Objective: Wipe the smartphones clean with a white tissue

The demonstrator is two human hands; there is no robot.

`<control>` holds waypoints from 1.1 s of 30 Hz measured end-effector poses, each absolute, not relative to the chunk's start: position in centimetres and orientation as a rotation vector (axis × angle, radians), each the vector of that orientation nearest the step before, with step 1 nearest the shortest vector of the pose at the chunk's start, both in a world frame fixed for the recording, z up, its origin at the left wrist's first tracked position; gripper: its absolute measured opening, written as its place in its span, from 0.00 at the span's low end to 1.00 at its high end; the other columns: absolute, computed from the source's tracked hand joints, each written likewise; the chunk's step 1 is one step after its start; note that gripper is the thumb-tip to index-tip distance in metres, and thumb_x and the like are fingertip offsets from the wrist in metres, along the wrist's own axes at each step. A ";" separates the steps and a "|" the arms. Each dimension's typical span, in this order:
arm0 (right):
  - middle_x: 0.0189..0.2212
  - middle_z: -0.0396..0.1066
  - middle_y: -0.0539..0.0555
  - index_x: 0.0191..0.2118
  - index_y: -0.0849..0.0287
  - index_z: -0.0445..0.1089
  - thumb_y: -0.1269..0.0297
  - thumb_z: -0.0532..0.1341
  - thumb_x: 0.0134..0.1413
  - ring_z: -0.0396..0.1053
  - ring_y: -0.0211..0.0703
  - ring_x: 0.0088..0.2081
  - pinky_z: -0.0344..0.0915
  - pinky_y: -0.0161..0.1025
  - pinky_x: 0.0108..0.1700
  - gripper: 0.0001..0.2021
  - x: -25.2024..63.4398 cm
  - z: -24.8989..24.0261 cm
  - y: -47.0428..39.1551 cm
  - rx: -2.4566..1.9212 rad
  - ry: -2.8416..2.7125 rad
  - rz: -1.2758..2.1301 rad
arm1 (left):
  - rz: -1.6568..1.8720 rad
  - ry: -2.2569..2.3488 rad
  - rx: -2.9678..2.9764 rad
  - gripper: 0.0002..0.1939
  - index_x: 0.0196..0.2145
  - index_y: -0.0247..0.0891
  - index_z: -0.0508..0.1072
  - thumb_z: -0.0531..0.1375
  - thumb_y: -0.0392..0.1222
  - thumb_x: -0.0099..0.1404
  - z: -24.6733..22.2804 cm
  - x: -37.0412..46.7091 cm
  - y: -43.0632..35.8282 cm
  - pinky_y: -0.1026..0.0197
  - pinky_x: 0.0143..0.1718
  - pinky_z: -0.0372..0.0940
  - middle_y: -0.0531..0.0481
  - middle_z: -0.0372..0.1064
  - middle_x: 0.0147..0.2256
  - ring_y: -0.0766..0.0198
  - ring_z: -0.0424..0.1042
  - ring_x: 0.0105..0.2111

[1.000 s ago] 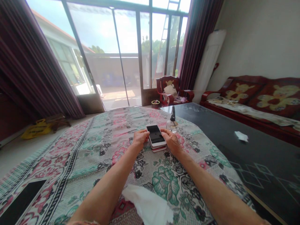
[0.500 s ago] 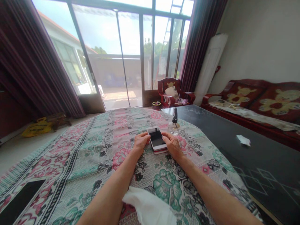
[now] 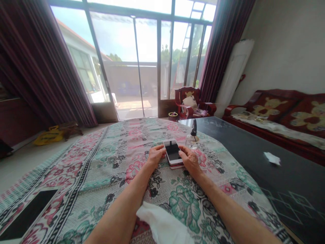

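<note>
A white-framed smartphone (image 3: 173,152) with a dark screen lies face up, on top of a thin reddish-edged flat item (image 3: 177,166) that is mostly hidden. My left hand (image 3: 155,156) is closed on its left side, fingertips at the edge. From the right, my right hand (image 3: 190,159) grips the opposite edge, its thumb by the screen. Just behind that hand stands a clear spray bottle (image 3: 193,138) with a black pump head. A crumpled white cloth or tissue (image 3: 165,223) lies between my forearms.
A flower-patterned cloth (image 3: 106,169) covers the round table. At its lower left lies a flat dark-screened device (image 3: 27,215). A black table (image 3: 243,145) adjoins on the right, bearing a crumpled white tissue (image 3: 272,158). Beyond are a red sofa (image 3: 254,98) and an armchair (image 3: 188,93).
The camera view has turned slightly left, so the scene sits a little further right. Both hands keep hold of the smartphone, with hardly any visible movement.
</note>
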State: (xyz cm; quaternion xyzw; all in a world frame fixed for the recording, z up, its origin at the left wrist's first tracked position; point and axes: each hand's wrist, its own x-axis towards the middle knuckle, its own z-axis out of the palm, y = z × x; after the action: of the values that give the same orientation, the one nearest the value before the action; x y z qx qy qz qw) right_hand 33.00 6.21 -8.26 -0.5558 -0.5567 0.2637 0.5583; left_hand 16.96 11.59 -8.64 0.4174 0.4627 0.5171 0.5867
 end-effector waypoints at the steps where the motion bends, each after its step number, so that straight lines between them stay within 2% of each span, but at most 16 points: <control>1: 0.42 0.74 0.54 0.45 0.58 0.71 0.57 0.57 0.49 0.70 0.47 0.44 0.64 0.44 0.49 0.18 33.0 -8.3 6.2 -1.319 -1.314 0.613 | 1.199 1.074 0.978 0.23 0.41 0.29 0.76 0.67 0.34 0.44 -8.6 17.0 11.6 0.69 0.23 0.59 0.49 0.72 0.23 0.71 0.66 0.20; 8: 0.41 0.74 0.58 0.48 0.61 0.70 0.55 0.53 0.51 0.71 0.49 0.41 0.65 0.45 0.46 0.21 32.6 -7.1 4.9 -1.428 -1.394 0.382 | 1.147 1.124 1.020 0.20 0.43 0.29 0.75 0.63 0.31 0.49 -7.2 16.5 10.6 0.70 0.24 0.61 0.48 0.72 0.25 0.72 0.67 0.21; 12: 0.46 0.72 0.56 0.46 0.56 0.70 0.57 0.54 0.51 0.69 0.51 0.47 0.62 0.47 0.51 0.18 32.5 -5.4 4.1 -1.351 -1.541 0.086 | 1.056 1.205 1.135 0.20 0.42 0.28 0.76 0.62 0.32 0.49 -6.7 13.7 8.6 0.68 0.25 0.63 0.46 0.72 0.23 0.68 0.69 0.23; 16: 0.46 0.72 0.58 0.45 0.54 0.71 0.59 0.54 0.51 0.69 0.52 0.49 0.63 0.47 0.51 0.16 31.4 -4.2 3.8 -1.242 -1.663 0.018 | 0.996 1.328 1.289 0.20 0.41 0.32 0.77 0.61 0.31 0.47 -6.8 9.4 5.7 0.67 0.25 0.62 0.52 0.70 0.20 0.68 0.66 0.21; 20: 0.42 0.74 0.57 0.41 0.53 0.72 0.60 0.54 0.50 0.72 0.51 0.45 0.66 0.48 0.49 0.14 28.1 -3.6 3.6 -1.099 -1.849 0.096 | 0.961 1.437 1.499 0.15 0.35 0.34 0.79 0.59 0.31 0.48 -6.4 5.1 2.7 0.67 0.24 0.60 0.55 0.66 0.18 0.68 0.64 0.20; 23: 0.40 0.75 0.55 0.38 0.53 0.73 0.59 0.54 0.47 0.73 0.51 0.42 0.66 0.50 0.49 0.14 24.6 -3.2 3.4 -0.999 -2.003 0.175 | 1.030 1.564 1.601 0.12 0.30 0.35 0.79 0.60 0.30 0.47 -5.6 1.3 0.8 0.66 0.31 0.61 0.54 0.68 0.21 0.65 0.66 0.26; 27: 0.35 0.77 0.53 0.33 0.52 0.75 0.61 0.56 0.42 0.74 0.49 0.38 0.68 0.44 0.42 0.13 19.1 -2.5 3.0 -1.031 -2.204 0.414 | 1.144 1.828 1.613 0.14 0.34 0.37 0.78 0.59 0.30 0.48 -4.4 -5.3 -1.7 0.61 0.44 0.59 0.48 0.72 0.29 0.58 0.68 0.35; 30: 0.31 0.77 0.54 0.34 0.54 0.76 0.63 0.56 0.41 0.73 0.47 0.32 0.67 0.42 0.36 0.14 14.1 -2.5 2.5 -1.036 -2.315 0.670 | 1.200 2.030 1.552 0.14 0.36 0.36 0.76 0.60 0.33 0.49 -3.8 -10.8 -4.0 0.57 0.49 0.55 0.43 0.70 0.37 0.51 0.65 0.45; 33: 0.33 0.77 0.55 0.36 0.57 0.76 0.68 0.55 0.39 0.73 0.48 0.33 0.67 0.41 0.36 0.16 8.6 -3.3 2.1 -0.953 -2.222 0.953 | 1.070 2.357 1.400 0.20 0.33 0.37 0.73 0.68 0.36 0.38 -3.6 -15.2 -6.5 0.57 0.48 0.55 0.41 0.69 0.41 0.45 0.62 0.49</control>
State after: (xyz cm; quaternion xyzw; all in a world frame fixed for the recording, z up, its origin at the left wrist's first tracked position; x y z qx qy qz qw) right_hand 8.59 2.08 -3.28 -0.3532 -0.8237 0.3534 0.2681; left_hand -15.17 -6.49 -3.62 0.4733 0.7971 0.3617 0.0993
